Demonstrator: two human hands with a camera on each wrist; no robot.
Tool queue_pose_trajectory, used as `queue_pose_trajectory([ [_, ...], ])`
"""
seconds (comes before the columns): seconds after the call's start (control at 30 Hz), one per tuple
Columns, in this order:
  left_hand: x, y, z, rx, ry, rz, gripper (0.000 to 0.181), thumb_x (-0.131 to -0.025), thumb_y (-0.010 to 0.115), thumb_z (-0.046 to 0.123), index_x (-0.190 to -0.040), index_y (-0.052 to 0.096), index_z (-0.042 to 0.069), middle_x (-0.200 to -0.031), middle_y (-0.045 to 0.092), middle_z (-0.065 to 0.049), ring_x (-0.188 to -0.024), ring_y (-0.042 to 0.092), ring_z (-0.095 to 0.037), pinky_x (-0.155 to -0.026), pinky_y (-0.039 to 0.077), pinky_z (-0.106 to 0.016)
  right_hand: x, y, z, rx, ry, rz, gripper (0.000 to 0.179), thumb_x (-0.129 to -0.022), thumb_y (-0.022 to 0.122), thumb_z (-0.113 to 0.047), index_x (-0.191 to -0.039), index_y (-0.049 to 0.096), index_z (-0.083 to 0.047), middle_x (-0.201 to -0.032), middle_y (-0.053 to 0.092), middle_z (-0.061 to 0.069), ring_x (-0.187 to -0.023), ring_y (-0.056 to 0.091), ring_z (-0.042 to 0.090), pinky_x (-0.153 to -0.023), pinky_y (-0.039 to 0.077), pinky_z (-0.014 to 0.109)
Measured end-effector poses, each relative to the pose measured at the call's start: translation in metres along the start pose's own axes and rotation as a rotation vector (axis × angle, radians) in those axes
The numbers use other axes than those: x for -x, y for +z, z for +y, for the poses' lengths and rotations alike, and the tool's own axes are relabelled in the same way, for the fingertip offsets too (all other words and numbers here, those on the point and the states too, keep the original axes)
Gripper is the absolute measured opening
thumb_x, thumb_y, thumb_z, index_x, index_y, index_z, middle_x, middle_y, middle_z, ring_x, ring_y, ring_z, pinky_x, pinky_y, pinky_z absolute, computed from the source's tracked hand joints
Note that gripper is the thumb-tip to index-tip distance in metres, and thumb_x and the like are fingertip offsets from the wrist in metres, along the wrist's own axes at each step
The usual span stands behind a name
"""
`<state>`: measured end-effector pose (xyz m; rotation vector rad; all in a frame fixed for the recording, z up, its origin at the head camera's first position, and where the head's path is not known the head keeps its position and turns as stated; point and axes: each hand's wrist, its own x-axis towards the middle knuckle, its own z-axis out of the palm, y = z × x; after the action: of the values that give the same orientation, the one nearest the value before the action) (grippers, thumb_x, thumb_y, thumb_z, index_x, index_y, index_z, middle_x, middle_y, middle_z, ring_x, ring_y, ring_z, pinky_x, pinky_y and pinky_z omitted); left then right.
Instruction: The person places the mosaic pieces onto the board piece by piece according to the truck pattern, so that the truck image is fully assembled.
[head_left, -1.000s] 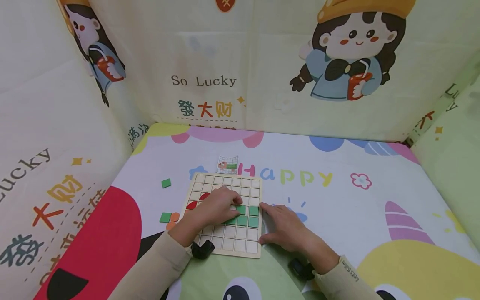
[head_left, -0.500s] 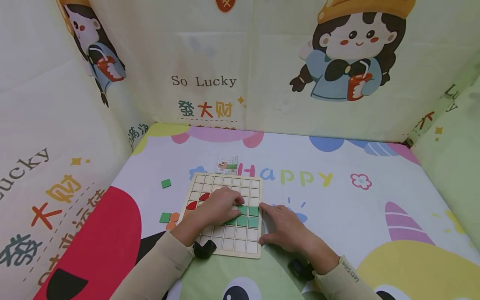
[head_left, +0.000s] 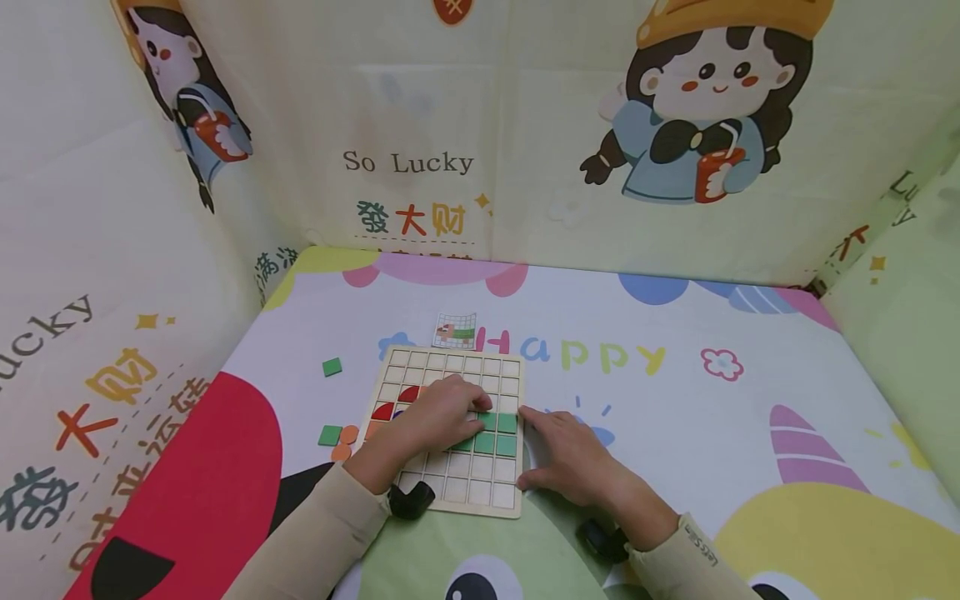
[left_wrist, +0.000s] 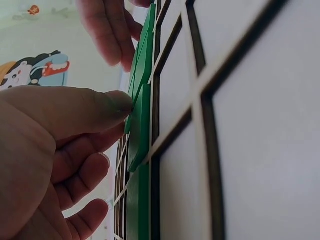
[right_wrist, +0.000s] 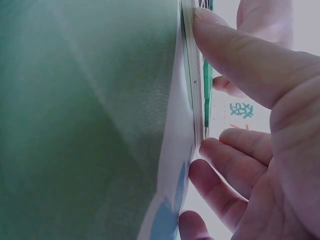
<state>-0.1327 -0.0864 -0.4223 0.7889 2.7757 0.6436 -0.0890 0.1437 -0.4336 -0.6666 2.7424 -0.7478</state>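
Observation:
A wooden grid board lies on the printed cloth, with several green square tiles in its cells on the right. My left hand reaches over the board, thumb and index finger pinching a green square tile that sits slightly tilted against its neighbours in the left wrist view. Along the board's right edge rests my right hand; its thumb and fingers are spread apart and touch the rim. Red quarter-round pieces show at the left of the board, and the left forearm hides part of the grid there.
Loose green tiles and orange discs lie left of the board; another green tile sits farther back. A small pattern card lies behind the board. Printed cloth walls enclose the table at the back and sides.
My left hand has shifted slightly to the right over the green tiles, uncovering a bit of a blue piece by the red ones. The right hand stays at the board's edge.

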Motion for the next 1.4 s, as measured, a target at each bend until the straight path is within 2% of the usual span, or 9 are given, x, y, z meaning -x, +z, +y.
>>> queue_pose_trajectory([
  [0.5, -0.001, 0.001, 0.000, 0.019, 0.009, 0.009, 0.021, -0.091, 0.074, 0.018, -0.111, 0.073, 0.011, -0.104, 0.068, 0.001, -0.098, 0.055, -0.018, -0.090, 0.049, -0.037, 0.000, -0.001, -0.001, 0.009, -0.014, -0.004, 0.092, -0.074, 0.089, -0.038, -0.147, 0.046, -0.003, -0.139, 0.056, 0.013, -0.123, 0.049, 0.034, -0.101, 0.039, 0.056],
  [0.77, 0.002, -0.003, 0.000, 0.055, -0.016, 0.005, 0.028, -0.090, 0.074, 0.019, -0.116, 0.072, 0.010, -0.110, 0.068, -0.001, -0.106, 0.054, -0.021, -0.093, 0.048, -0.039, 0.000, -0.002, -0.002, 0.011, -0.008, -0.002, 0.091, -0.074, 0.089, -0.037, -0.147, 0.046, -0.003, -0.139, 0.056, 0.013, -0.123, 0.049, 0.033, -0.101, 0.040, 0.055],
  [0.93, 0.002, -0.005, -0.006, 0.063, -0.035, 0.012, 0.029, -0.089, 0.074, 0.020, -0.117, 0.072, 0.011, -0.112, 0.067, 0.000, -0.111, 0.054, -0.022, -0.095, 0.047, -0.039, 0.000, -0.001, -0.002, 0.015, 0.000, -0.003, 0.091, -0.074, 0.089, -0.037, -0.147, 0.046, -0.004, -0.139, 0.057, 0.013, -0.123, 0.049, 0.033, -0.101, 0.040, 0.055],
  [1.17, 0.009, -0.014, -0.014, 0.024, 0.002, 0.041, 0.034, -0.089, 0.074, 0.016, -0.121, 0.070, 0.006, -0.117, 0.068, -0.003, -0.118, 0.056, -0.027, -0.100, 0.044, -0.043, -0.001, -0.001, -0.002, 0.017, 0.010, -0.003, 0.091, -0.074, 0.089, -0.038, -0.147, 0.046, -0.004, -0.139, 0.057, 0.012, -0.122, 0.049, 0.032, -0.101, 0.040, 0.054],
  [1.4, 0.015, -0.022, -0.024, 0.036, -0.061, 0.049, 0.037, -0.089, 0.076, 0.016, -0.125, 0.069, 0.008, -0.119, 0.067, -0.003, -0.116, 0.055, -0.026, -0.097, 0.046, -0.042, 0.000, -0.001, -0.002, 0.020, -0.011, 0.003, 0.092, -0.074, 0.089, -0.037, -0.147, 0.046, -0.003, -0.139, 0.056, 0.013, -0.122, 0.050, 0.033, -0.099, 0.040, 0.055],
])
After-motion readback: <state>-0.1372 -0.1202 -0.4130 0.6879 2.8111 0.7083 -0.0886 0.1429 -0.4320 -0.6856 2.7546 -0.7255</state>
